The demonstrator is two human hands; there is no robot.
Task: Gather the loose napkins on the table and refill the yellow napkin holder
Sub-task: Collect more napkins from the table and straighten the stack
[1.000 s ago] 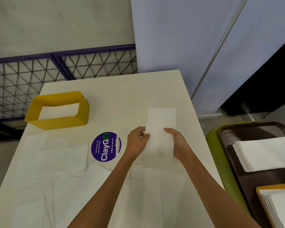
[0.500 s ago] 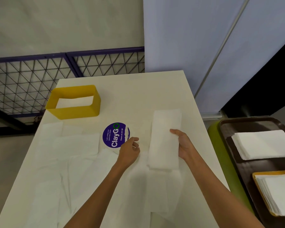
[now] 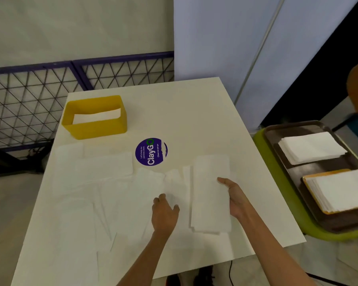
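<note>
Early going, we judge: yellow napkin holder (image 3: 95, 129) nearly empty; on our side of it, right hand (image 3: 235, 198) grips a small stack (image 3: 210, 193), left hand (image 3: 164, 212) on the loose napkins (image 3: 103, 182), grip unclear.

The loose napkins (image 3: 103, 182) are thin, matt white paper, softly creased; the stacked napkins (image 3: 211, 195) look the same. The yellow napkin holder (image 3: 95, 129) is smooth plastic with a faint sheen. The surface (image 3: 184, 112) is smooth, matt cream. The mesh railing (image 3: 29, 104) is painted metal.
</note>
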